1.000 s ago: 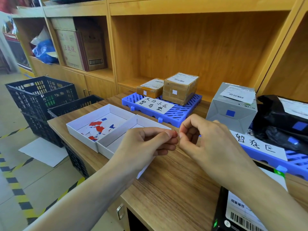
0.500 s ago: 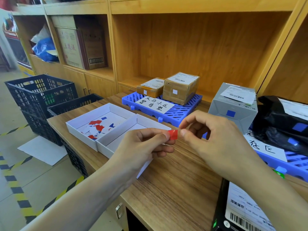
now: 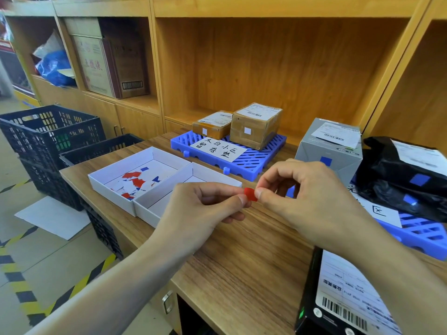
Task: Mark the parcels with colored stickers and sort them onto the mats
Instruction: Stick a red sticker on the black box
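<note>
At centre frame, above the table (image 3: 237, 257), the left hand (image 3: 200, 209) and the right hand (image 3: 307, 197) meet, each pinching one edge of the red sticker (image 3: 250, 194) between thumb and forefinger, other fingers curled. The sticker sits between the two sets of fingertips, touching both. It is small, bright red, roughly square and slightly bent.

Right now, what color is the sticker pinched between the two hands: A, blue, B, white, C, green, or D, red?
D: the sticker pinched between the fingers of the left hand and the right hand is red, held above the wooden table.
</note>
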The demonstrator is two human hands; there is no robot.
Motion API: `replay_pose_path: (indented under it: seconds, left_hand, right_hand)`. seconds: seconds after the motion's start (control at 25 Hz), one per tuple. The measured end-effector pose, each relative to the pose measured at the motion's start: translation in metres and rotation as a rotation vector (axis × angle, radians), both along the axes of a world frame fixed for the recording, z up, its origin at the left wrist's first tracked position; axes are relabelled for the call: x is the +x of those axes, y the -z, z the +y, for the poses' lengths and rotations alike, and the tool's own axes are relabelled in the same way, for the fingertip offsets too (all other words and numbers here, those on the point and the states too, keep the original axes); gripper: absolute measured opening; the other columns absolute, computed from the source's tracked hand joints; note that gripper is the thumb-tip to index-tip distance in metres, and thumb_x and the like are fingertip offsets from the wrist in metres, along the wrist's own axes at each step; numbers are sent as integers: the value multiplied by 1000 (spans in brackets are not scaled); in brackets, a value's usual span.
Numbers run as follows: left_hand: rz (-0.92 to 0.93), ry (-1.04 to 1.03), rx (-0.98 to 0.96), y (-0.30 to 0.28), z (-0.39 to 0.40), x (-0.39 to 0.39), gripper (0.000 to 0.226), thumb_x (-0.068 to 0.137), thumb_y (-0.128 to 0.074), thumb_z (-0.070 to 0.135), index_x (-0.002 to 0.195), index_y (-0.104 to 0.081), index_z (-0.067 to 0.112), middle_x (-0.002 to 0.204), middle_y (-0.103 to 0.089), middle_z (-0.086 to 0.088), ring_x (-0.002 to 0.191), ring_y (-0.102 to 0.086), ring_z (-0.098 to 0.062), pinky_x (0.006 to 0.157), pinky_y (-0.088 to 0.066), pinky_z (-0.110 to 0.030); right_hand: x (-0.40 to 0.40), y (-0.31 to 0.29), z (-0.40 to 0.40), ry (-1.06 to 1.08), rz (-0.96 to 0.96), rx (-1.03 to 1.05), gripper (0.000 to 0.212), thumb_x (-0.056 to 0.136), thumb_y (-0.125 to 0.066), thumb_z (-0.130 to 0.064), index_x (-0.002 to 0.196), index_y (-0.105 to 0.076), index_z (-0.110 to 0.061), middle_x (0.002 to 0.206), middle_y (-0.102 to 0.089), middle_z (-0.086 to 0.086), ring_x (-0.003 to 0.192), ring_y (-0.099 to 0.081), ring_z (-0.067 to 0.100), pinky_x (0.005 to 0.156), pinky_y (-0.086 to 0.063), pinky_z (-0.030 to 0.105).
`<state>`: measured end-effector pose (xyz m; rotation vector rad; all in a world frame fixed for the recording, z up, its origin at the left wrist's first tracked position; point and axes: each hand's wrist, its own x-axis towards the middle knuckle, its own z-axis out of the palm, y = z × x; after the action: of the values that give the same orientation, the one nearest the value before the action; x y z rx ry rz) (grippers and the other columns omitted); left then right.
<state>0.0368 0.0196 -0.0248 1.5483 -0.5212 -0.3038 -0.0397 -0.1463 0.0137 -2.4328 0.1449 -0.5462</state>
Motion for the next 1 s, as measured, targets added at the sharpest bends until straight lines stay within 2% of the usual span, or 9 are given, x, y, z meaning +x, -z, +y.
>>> replay_pose_path:
  seconds: [0.16, 0.28, 0.4, 0.52, 0.64, 0.76, 0.84, 0.92, 1.0]
  left_hand:
    - [-77, -45, -18, -2, 2, -3, 9, 83, -75, 14, 91, -80, 15, 82, -78, -5, 71, -73, -21, 68, -58, -28]
    - [-122, 16, -28, -4, -1, -9, 5, 83, -76, 11, 85, -79, 12, 78, -77, -5, 64, -71, -18, 63, -55, -25]
    - [-161, 72, -13, 1, -10, -22, 3, 81, -77, 13, 81, -78, 16, 74, -75, -5, 63, -69, -20, 64, -53, -26]
    - [-277, 112, 21, 11, -24, -40, 4, 80, -80, 20, 79, -77, 23, 76, -74, 3, 71, -67, -16, 69, -52, -32]
    - [-400, 136, 31, 15, -36, -59, 10, 77, -81, 20, 77, -77, 29, 83, -71, 15, 86, -65, -4, 75, -48, -25]
    - [-478, 188, 77, 23, -39, -77, 10, 75, -81, 27, 77, -76, 35, 92, -67, 19, 101, -62, -4, 83, -45, -23]
    - [-508, 202, 123, 34, -36, -90, 8, 74, -80, 31, 76, -75, 36, 97, -65, 21, 105, -58, -5, 90, -39, -20]
    - [-532, 192, 150, 46, -33, -103, 6, 73, -78, 33, 75, -74, 37, 101, -64, 24, 108, -54, -4, 93, -32, -12]
    - [-551, 181, 166, 56, -31, -113, 6, 73, -77, 33, 75, -74, 37, 106, -63, 25, 111, -49, -3, 91, -28, -4]
  right_hand:
    - [-5, -4, 2, 10, 11, -23, 12, 85, -73, -29, 73, -71, -30, 73, -67, -13, 70, -59, 3, 61, -44, 12]
    - [-19, -8, 1, 23, 23, 3, 11, 84, -73, -29, 73, -72, -29, 71, -68, -12, 58, -54, 1, 56, -41, 12]
    - [-46, -8, -2, 54, 37, 23, 9, 83, -73, -31, 74, -71, -29, 74, -67, -13, 57, -54, 2, 55, -40, 11]
    - [-76, -1, -8, 146, 28, -11, 7, 81, -74, -33, 75, -71, -31, 82, -66, -10, 79, -60, 3, 66, -39, 12]
    - [-110, 5, -11, 252, 33, -14, 5, 79, -73, -36, 76, -71, -34, 96, -61, -14, 98, -57, 0, 80, -39, 17]
    - [-141, 19, -5, 344, 39, -11, 7, 79, -75, -36, 75, -70, -36, 101, -57, -19, 105, -54, -1, 89, -38, 19]
    - [-158, 35, 4, 405, 18, -27, 6, 78, -74, -39, 76, -69, -37, 105, -56, -21, 111, -53, 2, 97, -39, 30]
    - [-171, 51, 14, 461, -19, -61, 5, 76, -72, -40, 76, -68, -38, 109, -54, -23, 114, -51, 2, 97, -39, 38]
    - [-180, 66, 22, 501, -39, -96, 5, 76, -72, -40, 76, -67, -39, 111, -53, -25, 113, -47, -3, 95, -37, 35]
